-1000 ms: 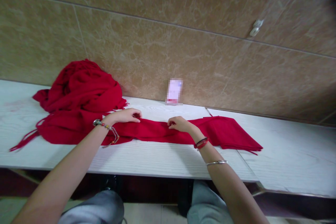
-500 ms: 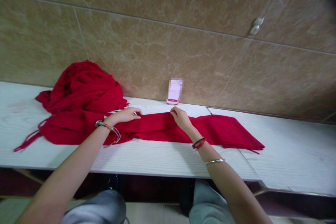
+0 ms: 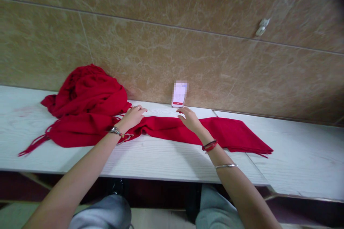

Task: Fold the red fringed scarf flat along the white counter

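A long red scarf (image 3: 163,127) lies folded in a strip along the white bench top, with fringe at its left end. My left hand (image 3: 133,116) rests on the strip's left-middle part, its fingers stretched out at the far edge and bunching the cloth beneath. My right hand (image 3: 189,118) is over the strip's far edge, thumb and fingers apart, with nothing seen between them. To the right the cloth lies flat in neat layers. A loose heap of red fringed fabric (image 3: 88,91) sits behind the strip's left end.
A phone (image 3: 178,94) with a blurred screen leans against the brown tiled wall (image 3: 150,50) behind the scarf. Below the white bench top (image 3: 161,164) are dark recesses and my knees. A small white fitting (image 3: 262,27) is on the wall at upper right.
My right thumb and fingers have parted from their pinch at the far edge. The left fingers have straightened, and the cloth beside them has puckered and shifted slightly.
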